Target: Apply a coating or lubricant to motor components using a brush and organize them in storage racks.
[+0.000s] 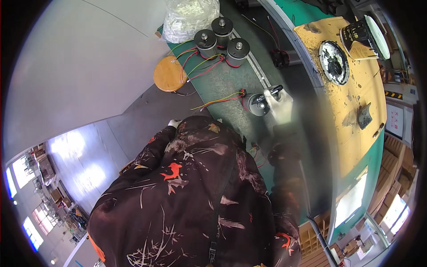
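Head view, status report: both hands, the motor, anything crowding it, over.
Right hand gloved, on lone motor. Left hand mostly hidden, grip unclear. Three motors stand apart. Wires trail left.

A clear crinkled plastic bag of small white parts sits at the green bench's far end; a white-and-red rectangular sign hangs at right.

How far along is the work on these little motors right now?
Three motors with coloured wires stand grouped at the far end of the green bench, apparently set aside. The gloved right hand rests on a fourth motor. The left hand is at the bench edge, touching nothing visible. Any remaining stock is not visible.
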A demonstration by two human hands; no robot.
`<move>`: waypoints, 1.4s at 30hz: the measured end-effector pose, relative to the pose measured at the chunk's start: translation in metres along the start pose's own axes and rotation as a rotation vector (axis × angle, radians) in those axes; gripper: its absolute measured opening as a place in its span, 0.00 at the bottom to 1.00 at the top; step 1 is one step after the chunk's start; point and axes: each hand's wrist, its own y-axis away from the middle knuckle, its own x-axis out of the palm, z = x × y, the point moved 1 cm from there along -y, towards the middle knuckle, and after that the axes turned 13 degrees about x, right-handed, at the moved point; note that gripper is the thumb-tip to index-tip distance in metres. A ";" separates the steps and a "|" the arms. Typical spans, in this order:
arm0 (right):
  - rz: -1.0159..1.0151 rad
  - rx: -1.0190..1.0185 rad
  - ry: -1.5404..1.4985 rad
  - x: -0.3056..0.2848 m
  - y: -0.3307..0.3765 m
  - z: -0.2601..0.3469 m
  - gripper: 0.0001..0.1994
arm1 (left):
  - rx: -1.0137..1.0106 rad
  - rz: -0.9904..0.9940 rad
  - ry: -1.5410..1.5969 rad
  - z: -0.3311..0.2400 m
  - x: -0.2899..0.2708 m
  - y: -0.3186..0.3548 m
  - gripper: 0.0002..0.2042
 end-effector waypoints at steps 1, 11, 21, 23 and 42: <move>-0.027 -0.017 0.009 -0.010 0.006 0.004 0.14 | -0.142 -0.003 0.177 -0.028 0.002 0.004 0.14; 0.043 -0.018 -0.050 -0.005 0.005 0.006 0.11 | 0.011 -0.011 -0.132 0.037 0.002 -0.022 0.17; 0.064 -0.027 0.033 -0.008 0.013 0.014 0.11 | -0.004 0.036 -0.060 0.013 -0.001 -0.002 0.14; 0.027 -0.055 0.071 -0.009 0.016 0.017 0.11 | 0.004 0.043 -0.060 0.005 0.000 0.000 0.13; -0.680 -0.316 -0.113 -0.194 -0.003 0.157 0.13 | 0.076 0.050 -0.002 0.043 0.007 -0.029 0.15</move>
